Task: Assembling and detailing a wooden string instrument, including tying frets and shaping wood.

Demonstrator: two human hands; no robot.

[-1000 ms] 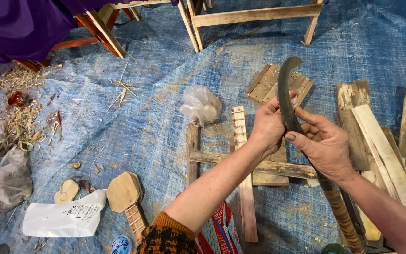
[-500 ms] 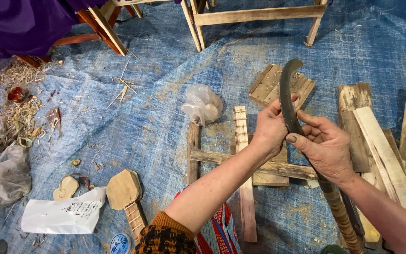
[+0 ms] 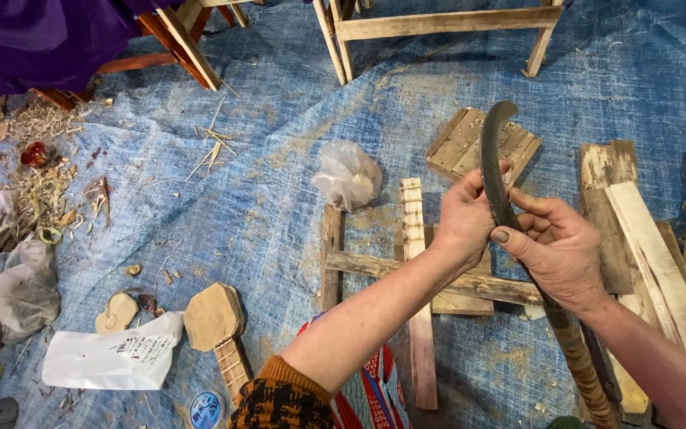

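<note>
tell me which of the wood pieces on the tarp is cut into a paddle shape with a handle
The paddle-shaped wood piece at lower left, beside the white paper bag: it has a rounded head and narrow handle. The other wood pieces are straight slats and flat boards.

A blue tarp (image 3: 279, 183) covered the floor. On it lay a white bag (image 3: 347, 175), wooden slats (image 3: 414, 262), a paddle-shaped piece (image 3: 214, 322), a paper packet (image 3: 109, 357) and shavings (image 3: 37, 183). A trestle (image 3: 438, 24) stood beyond.
</note>
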